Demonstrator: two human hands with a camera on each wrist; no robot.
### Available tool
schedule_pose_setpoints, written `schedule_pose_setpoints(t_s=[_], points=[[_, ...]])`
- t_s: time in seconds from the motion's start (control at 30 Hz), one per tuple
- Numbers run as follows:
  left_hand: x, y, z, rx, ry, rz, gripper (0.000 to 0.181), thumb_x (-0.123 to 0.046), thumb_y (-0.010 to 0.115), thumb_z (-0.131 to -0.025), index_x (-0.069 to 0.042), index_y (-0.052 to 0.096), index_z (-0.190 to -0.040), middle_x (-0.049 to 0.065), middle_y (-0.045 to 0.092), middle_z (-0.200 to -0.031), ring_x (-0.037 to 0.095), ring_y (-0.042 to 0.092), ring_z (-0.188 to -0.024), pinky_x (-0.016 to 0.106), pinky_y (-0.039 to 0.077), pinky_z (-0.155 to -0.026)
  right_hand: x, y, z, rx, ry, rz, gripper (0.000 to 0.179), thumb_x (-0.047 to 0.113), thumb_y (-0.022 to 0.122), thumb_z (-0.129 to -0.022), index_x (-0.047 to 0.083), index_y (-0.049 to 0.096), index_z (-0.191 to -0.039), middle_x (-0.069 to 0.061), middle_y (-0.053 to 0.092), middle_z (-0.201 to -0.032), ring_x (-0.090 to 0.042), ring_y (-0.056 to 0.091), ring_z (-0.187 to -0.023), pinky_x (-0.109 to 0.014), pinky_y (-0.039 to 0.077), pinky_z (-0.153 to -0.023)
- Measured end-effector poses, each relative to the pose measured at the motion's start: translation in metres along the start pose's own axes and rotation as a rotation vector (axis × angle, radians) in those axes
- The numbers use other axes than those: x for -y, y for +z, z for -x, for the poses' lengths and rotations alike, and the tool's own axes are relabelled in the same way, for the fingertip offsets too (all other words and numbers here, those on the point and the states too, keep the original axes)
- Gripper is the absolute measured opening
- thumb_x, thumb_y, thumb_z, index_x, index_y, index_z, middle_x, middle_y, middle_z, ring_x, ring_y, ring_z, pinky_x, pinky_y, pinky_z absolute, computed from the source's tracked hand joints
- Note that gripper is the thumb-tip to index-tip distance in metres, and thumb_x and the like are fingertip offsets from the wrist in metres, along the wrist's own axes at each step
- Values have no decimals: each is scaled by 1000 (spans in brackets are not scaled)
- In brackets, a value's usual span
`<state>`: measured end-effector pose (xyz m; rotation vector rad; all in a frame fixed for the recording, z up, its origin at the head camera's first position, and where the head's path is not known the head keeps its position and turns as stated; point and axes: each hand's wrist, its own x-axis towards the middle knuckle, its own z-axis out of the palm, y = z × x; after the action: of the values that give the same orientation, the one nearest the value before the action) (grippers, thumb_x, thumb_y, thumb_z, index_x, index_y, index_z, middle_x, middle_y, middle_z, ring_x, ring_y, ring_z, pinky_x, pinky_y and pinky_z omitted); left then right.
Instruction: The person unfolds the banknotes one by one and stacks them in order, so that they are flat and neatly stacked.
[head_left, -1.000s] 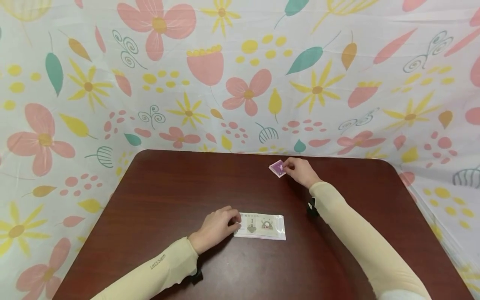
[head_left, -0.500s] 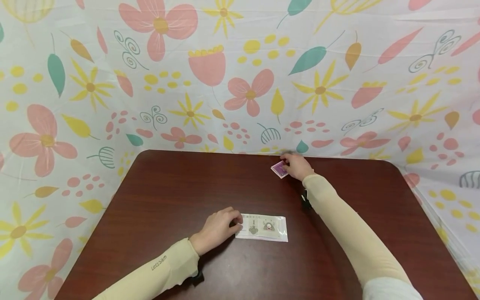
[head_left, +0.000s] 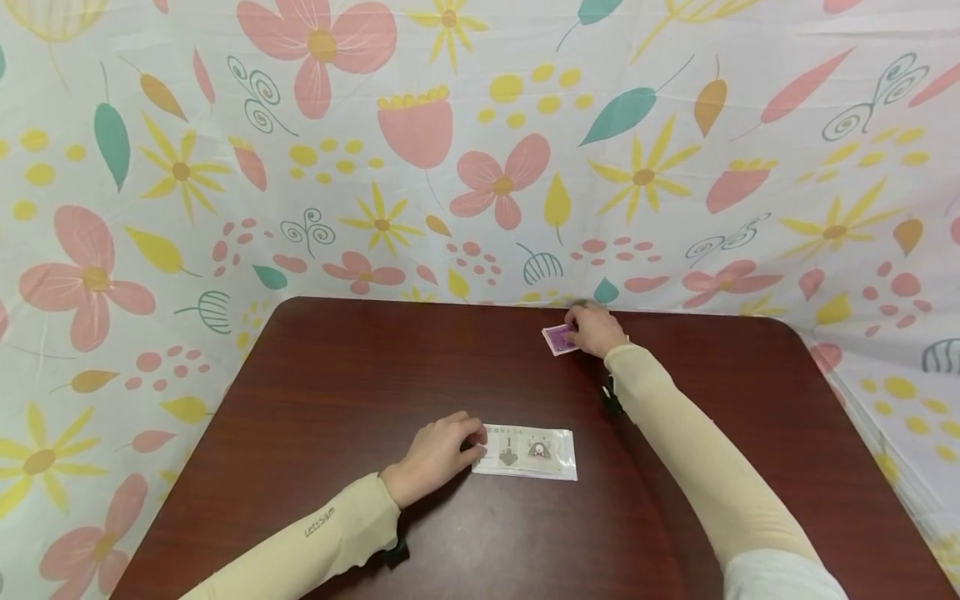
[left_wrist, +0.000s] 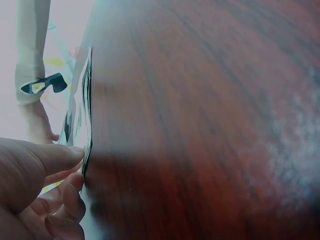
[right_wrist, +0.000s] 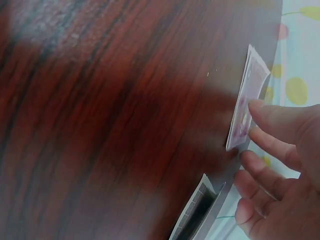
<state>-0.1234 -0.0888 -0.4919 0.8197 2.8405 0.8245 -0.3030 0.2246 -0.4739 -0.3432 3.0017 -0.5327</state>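
My left hand (head_left: pixel 435 452) pinches the left end of a stack of banknotes (head_left: pixel 528 452) lying at the middle of the table. The top note is pale, with a "1" and a small cartoon figure. In the left wrist view, the thumb lies over the stack's edge (left_wrist: pixel 85 105) and fingers curl beneath. At the far edge, my right hand (head_left: pixel 597 331) reaches over a small pile of purple banknotes (head_left: pixel 557 338). The right wrist view has the thumb and index tip touching that pile (right_wrist: pixel 250 95), the fingers loosely bent. Part of the pile is hidden by the hand.
A pale folded paper with a dark inner side (right_wrist: pixel 192 212) stands out below the fingers in the right wrist view. The dark red table (head_left: pixel 360 358) ends at a flower-print cloth (head_left: pixel 420 192) that hangs close behind the purple pile.
My right hand has shifted from the purple pile's right corner to farther over its back, and the pile has turned slightly. The left hand and its stack have stayed almost the same.
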Motion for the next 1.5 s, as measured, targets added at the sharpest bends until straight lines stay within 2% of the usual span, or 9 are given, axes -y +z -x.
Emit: schedule_pose_setpoints(t_s=[0.23, 0.4, 0.63, 0.83, 1.03, 1.17, 1.4, 1.5], points=[[-1, -1, 0, -7, 0, -8, 7, -19, 78, -95, -18, 73, -98, -6, 63, -91, 9, 64, -82, 29, 51, -69, 3, -4, 4, 14, 31, 2, 33, 27, 79, -94, 1, 62, -106, -22, 59, -114, -42, 55, -107, -59, 46, -93], [-1, -1, 1, -10, 6, -15, 7, -18, 79, -94, -18, 72, -97, -6, 63, -91, 9, 63, -81, 29, 51, -69, 6, -5, 9, 8, 26, -27, 35, 25, 79, -93, 3, 56, -108, -20, 58, -104, -41, 55, -99, -57, 46, -88], [-2, 0, 2, -17, 17, -16, 8, -18, 79, -93, -18, 72, -96, -6, 63, -90, 9, 63, -80, 29, 51, -68, 5, -2, 10, 30, 47, -23, 39, 27, 78, -95, -2, 63, -116, -24, 65, -115, -44, 61, -107, -58, 48, -95], [-4, -2, 2, -18, 19, -11, 8, -15, 79, -93, -16, 71, -96, -5, 63, -90, 11, 64, -80, 31, 51, -68, 4, -3, 12, 87, 134, -56, 34, 31, 78, -94, 2, 70, -111, -21, 68, -117, -40, 63, -105, -61, 50, -92], [-5, -3, 2, -9, 14, -12, 8, -14, 79, -93, -16, 72, -96, -4, 64, -90, 12, 65, -81, 32, 52, -69, 6, 1, 22, 46, 81, -38, 29, 28, 78, -94, 5, 63, -103, -18, 68, -101, -36, 62, -93, -56, 50, -88], [-4, -2, 2, -11, 14, -19, 8, -15, 79, -93, -17, 71, -95, -5, 64, -90, 12, 65, -81, 32, 52, -68, 7, 6, 29, 10, 68, -44, 24, 26, 74, -97, 8, 60, -103, -12, 68, -90, -32, 62, -85, -57, 47, -83], [-4, -1, 3, -11, 19, -10, 7, -16, 78, -93, -17, 71, -95, -6, 62, -88, 9, 62, -76, 29, 50, -66, 11, 2, 45, -32, 54, -242, 13, 11, 70, -98, 0, 70, -106, -17, 74, -98, -33, 69, -92, -53, 52, -90], [-4, -1, 3, -14, 16, -8, 7, -18, 78, -94, -18, 71, -95, -7, 62, -88, 9, 61, -76, 28, 49, -66, 13, -4, 53, -50, 62, -318, 16, 11, 71, -98, -1, 72, -108, -19, 76, -100, -34, 70, -95, -56, 47, -98]])
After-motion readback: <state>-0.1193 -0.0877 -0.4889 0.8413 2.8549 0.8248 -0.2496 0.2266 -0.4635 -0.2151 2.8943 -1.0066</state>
